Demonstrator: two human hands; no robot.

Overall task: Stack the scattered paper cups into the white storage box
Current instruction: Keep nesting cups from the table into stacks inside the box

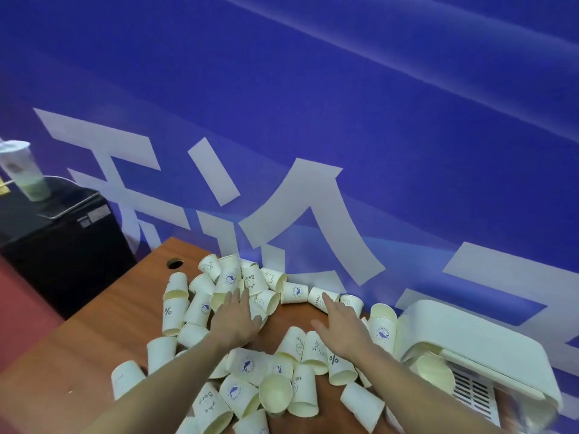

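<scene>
Head view: we reach both hands, left (pixel 235 321) and right (pixel 343 324), fingers spread and empty, over the cups (pixel 200 308); next, we judge, grip one for the box (pixel 488 349).

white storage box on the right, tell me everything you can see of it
The white storage box looks like smooth moulded plastic with rounded corners. It sits at the right end of the wooden table, against the blue wall, and appears tipped, its opening facing the cups. A slotted, grille-like panel shows at its lower side. A paper cup lies in its mouth, and more cups lean against its left side. Neither hand touches it.
</scene>
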